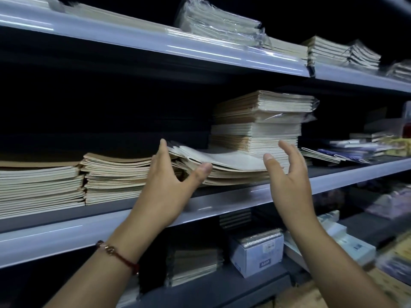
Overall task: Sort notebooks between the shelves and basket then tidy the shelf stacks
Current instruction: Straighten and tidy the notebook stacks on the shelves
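Observation:
On the middle shelf [222, 203] lies a low, slumped stack of beige notebooks [231, 167] with a pale cover on top. My left hand [169, 181] is open at the stack's left end, fingers up against its edge and thumb pointing right. At the stack's right end my right hand [287, 172] is open too, fingers spread, just in front of a tall stack of wrapped notebooks [260, 123] that rests partly on the low stack. Two neater notebook stacks [111, 178] fill the shelf further left. No basket is in view.
The upper shelf [200, 50] carries wrapped notebook bundles [218, 23] and smaller stacks. Spiral pads [347, 152] lie at the right of the middle shelf. Below sit a white box [255, 256], dark notebook piles and other packets.

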`<state>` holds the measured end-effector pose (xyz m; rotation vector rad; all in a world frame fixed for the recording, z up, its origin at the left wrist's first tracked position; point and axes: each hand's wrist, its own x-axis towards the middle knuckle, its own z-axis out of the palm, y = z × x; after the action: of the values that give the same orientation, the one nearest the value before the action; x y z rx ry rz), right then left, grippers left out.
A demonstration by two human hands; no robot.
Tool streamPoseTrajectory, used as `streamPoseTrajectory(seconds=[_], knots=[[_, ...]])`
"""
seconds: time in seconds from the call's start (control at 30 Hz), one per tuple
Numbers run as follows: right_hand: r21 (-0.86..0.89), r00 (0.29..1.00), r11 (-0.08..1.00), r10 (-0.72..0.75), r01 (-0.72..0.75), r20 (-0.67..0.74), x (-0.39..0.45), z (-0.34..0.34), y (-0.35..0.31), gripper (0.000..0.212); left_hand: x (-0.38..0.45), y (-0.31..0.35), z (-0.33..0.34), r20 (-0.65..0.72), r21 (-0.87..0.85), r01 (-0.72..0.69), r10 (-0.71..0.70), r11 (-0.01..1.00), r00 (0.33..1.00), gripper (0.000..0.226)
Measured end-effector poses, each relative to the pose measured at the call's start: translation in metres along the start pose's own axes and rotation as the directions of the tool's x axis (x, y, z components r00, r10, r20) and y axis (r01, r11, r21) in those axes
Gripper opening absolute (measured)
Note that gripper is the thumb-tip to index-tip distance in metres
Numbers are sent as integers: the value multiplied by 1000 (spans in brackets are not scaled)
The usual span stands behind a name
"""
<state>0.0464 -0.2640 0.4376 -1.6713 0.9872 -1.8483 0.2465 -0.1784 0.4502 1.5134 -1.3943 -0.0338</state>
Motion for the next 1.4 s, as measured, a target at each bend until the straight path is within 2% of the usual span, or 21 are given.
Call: streamPoseTrajectory(seconds=[0.13, 0.2, 0.3, 0.6, 0.73, 0.87, 1.03, 1.13, 1.27, 1.4], knots=[[171, 956, 943, 267, -285, 123, 15, 11, 5, 56, 1, 6, 19, -35, -144, 37, -42, 989, 998, 131], [219, 933, 910, 323, -351, 156, 19, 18, 10, 63, 0, 7, 25, -64, -207, 40, -54, 978, 996, 134], [277, 919, 877, 364, -393, 151, 23, 26, 18, 68, 2, 3, 31, -105, -213, 21, -44, 977, 993, 132], [299, 929, 880, 351, -370, 118, 30, 31, 23, 67, 1, -6, 43, -215, -308, -63, -5, 949, 976, 114], [339, 920, 855, 362, -392, 150, 35, 30, 21, 65, -7, -1, 55, -229, -326, -97, 21, 940, 973, 100], [413, 900, 800, 380, -435, 211, 35, 26, 20, 63, -14, 2, 70, -234, -330, -116, 38, 937, 971, 95], [385, 928, 845, 325, -371, 182, 36, 31, 20, 63, -7, 3, 70, -250, -303, -101, 24, 948, 968, 88], [358, 938, 869, 287, -341, 195, 36, 32, 19, 65, -6, 0, 63, -235, -277, -109, 43, 955, 971, 87], [320, 933, 887, 258, -331, 252, 30, 21, 24, 56, -3, -7, 46, -164, -232, -100, 62, 967, 985, 89], [199, 941, 947, 190, -250, 280, 21, 10, 28, 53, -2, -4, 28, -156, 12, -163, 162, 987, 974, 99]])
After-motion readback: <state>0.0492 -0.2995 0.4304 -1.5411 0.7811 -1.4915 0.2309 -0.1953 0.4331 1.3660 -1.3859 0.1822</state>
